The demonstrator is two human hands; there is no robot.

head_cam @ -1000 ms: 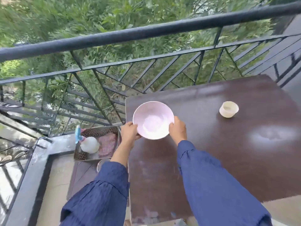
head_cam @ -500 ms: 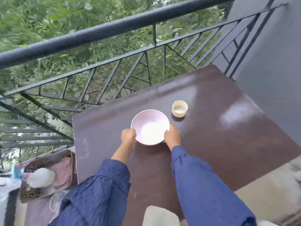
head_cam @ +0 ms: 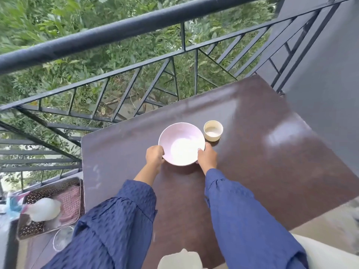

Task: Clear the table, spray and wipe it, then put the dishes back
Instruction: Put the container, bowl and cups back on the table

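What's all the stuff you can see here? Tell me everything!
railing: one, dark grey, along the balcony edge
plants: many, green, beyond the railing
table: one, dark brown, beside the railing
cup: one, cream, on the table
bowl: one, pale pink, mid-table, left of the cup
tray: one, metal, low, left of the table
cloth: one, pink, in the tray
spray bottle: one, white, blue top, in the tray
glass dish: one, clear, near the tray
left hand: one, grips the bowl's rim
right hand: one, grips the bowl's rim
sleeves: two, blue, on the arms
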